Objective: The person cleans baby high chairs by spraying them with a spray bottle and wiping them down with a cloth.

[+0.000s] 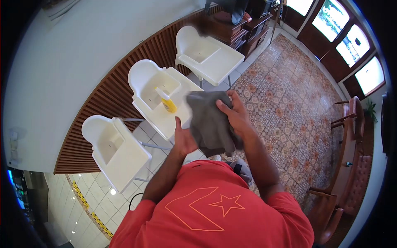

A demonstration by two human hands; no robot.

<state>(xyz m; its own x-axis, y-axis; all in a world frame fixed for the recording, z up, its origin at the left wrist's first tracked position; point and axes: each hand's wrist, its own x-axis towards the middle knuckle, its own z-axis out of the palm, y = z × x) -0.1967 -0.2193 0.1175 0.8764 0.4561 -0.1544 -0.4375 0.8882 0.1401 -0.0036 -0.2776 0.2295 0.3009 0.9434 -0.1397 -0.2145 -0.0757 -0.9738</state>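
Observation:
A dark grey cloth [209,124] hangs in folds in front of my chest. My right hand [235,111] grips its upper right edge, thumb on the near side. At the cloth's left edge is my left hand [185,138], thumb raised and spread from the palm; its fingertips are partly hidden by the cloth. Just beyond, a yellow bottle with a white top [168,103] is on the tray of the middle white high chair [182,82].
Two more white high chairs flank it, one at the near left [124,159] and one farther back [221,66]. A slatted wood panel [103,93] runs behind them. Dark wooden cabinets [235,31] stand at the back. Along the right are a wooden bench [355,182] and patterned floor tiles [285,111].

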